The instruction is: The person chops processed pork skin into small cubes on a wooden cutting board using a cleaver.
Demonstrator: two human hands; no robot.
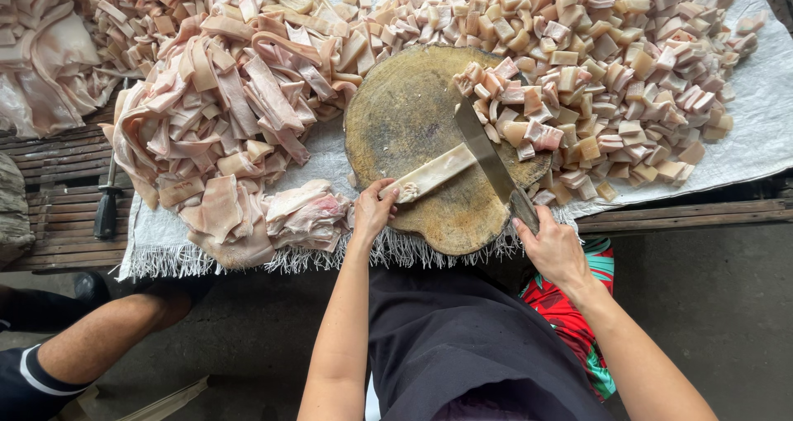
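**Cutting a strip of pork skin on a round block**

Nearest, the left hand (373,210) pinches the near end of a pale, long strip of pork skin (434,173) lying across the round wooden chopping block (413,132); it looks soft, greasy and likely slippery. The right hand (555,247) is closed on the broad steel cleaver (487,152), whose blade rests on the strip. Far right, pink cut cubes (611,74); far left, uncut strips (239,99) on the table (760,140).

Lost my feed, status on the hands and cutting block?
Left hand pins pale strip on round wooden block. Right hand holds cleaver across strip. Cut cubes crowd block.
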